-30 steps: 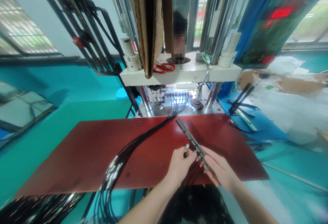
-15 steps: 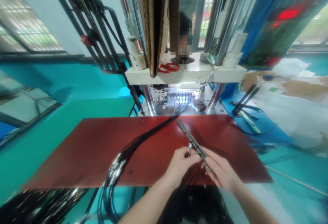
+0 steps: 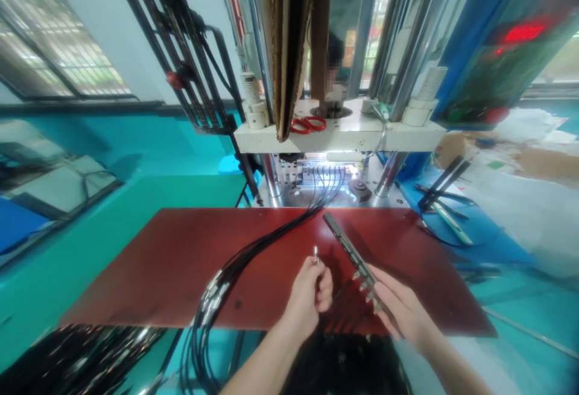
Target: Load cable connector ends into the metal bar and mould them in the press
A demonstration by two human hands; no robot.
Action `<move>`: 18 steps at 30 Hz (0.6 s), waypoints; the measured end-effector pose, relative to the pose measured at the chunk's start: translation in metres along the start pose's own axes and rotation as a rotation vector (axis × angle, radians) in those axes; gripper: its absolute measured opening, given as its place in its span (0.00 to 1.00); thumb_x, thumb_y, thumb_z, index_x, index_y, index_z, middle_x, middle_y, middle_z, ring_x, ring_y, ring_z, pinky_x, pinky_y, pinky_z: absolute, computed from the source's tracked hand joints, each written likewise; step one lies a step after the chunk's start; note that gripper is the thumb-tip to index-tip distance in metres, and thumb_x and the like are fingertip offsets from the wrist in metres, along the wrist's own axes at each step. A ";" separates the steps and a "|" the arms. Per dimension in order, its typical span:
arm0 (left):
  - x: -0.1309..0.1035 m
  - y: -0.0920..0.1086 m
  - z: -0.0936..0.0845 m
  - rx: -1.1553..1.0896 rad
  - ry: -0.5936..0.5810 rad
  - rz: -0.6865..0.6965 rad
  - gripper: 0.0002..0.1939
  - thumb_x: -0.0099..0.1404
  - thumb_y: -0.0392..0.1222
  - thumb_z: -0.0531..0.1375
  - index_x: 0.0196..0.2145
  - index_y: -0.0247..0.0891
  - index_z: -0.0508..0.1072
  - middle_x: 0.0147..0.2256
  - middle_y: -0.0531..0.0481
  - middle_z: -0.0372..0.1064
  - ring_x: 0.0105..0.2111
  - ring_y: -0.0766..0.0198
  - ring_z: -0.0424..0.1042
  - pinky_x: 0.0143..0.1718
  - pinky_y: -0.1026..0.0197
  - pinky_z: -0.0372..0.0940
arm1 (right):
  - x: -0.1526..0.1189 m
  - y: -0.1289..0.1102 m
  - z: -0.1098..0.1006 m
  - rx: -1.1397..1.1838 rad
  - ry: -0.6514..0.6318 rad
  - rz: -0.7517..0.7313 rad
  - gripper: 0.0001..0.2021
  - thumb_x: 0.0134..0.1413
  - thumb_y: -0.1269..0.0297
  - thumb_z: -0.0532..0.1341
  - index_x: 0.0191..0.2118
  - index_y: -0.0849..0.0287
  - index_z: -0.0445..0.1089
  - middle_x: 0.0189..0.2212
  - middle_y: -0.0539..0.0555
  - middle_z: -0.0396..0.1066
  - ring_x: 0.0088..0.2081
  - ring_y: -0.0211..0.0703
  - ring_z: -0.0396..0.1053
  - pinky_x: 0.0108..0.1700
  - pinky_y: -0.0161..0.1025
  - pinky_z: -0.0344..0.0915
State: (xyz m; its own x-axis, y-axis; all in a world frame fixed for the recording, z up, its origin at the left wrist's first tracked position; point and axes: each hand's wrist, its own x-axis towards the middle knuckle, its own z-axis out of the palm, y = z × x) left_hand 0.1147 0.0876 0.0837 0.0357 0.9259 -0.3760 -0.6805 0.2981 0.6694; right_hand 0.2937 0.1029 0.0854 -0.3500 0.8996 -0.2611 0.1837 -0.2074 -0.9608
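My right hand (image 3: 400, 304) grips the lower end of a long dark metal bar (image 3: 346, 244), which slants up and to the left over the red-brown board (image 3: 149, 268). Several small metal connectors (image 3: 370, 292) stick out along the bar's lower left side. Left of it, my left hand (image 3: 310, 292) is closed, with a small silver cable connector (image 3: 315, 253) poking up from between thumb and forefinger. A gap separates this connector from the bar. Across the board runs a bundle of black cables (image 3: 253, 244) with silver ends hanging over the front edge.
Behind the board stands a press with a white crossbeam (image 3: 335, 139), where red-handled scissors (image 3: 308, 124) lie. Cable ends sit in a lit metal fixture (image 3: 323, 175) beneath. Tools (image 3: 452, 220) lie on a blue surface at right. More black cables (image 3: 90, 353) hang at front left.
My left hand has moved away from the bar to the left, its connector now upright and apart from it. The bar stays in my right hand. The view has shifted slightly.
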 end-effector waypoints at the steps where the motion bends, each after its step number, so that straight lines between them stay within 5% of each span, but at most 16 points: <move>1: 0.001 -0.002 0.001 0.018 0.004 0.003 0.11 0.55 0.42 0.57 0.26 0.40 0.54 0.16 0.61 0.49 0.13 0.76 0.41 0.13 0.71 0.33 | 0.000 0.000 0.000 0.001 0.002 0.008 0.27 0.53 0.48 0.52 0.55 0.60 0.58 0.13 0.46 0.62 0.10 0.28 0.49 0.11 0.27 0.46; 9: 0.011 -0.004 0.009 0.346 -0.002 -0.069 0.16 0.46 0.45 0.63 0.18 0.36 0.59 0.12 0.60 0.50 0.11 0.78 0.42 0.11 0.70 0.34 | 0.002 0.007 -0.006 -0.026 -0.118 0.024 0.32 0.54 0.47 0.51 0.59 0.63 0.51 0.14 0.45 0.59 0.11 0.28 0.49 0.11 0.26 0.48; 18: 0.009 -0.001 0.012 0.336 0.007 -0.044 0.15 0.45 0.42 0.63 0.15 0.35 0.59 0.10 0.60 0.51 0.10 0.78 0.42 0.12 0.69 0.34 | 0.004 0.011 -0.009 -0.066 -0.193 0.002 0.29 0.56 0.48 0.49 0.59 0.59 0.52 0.16 0.45 0.58 0.13 0.29 0.50 0.14 0.28 0.51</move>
State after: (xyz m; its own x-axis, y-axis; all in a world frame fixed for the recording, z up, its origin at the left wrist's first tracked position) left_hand 0.1246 0.0989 0.0878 0.0534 0.9094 -0.4126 -0.3991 0.3982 0.8260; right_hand 0.3022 0.1076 0.0751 -0.5181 0.8076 -0.2816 0.2422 -0.1772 -0.9539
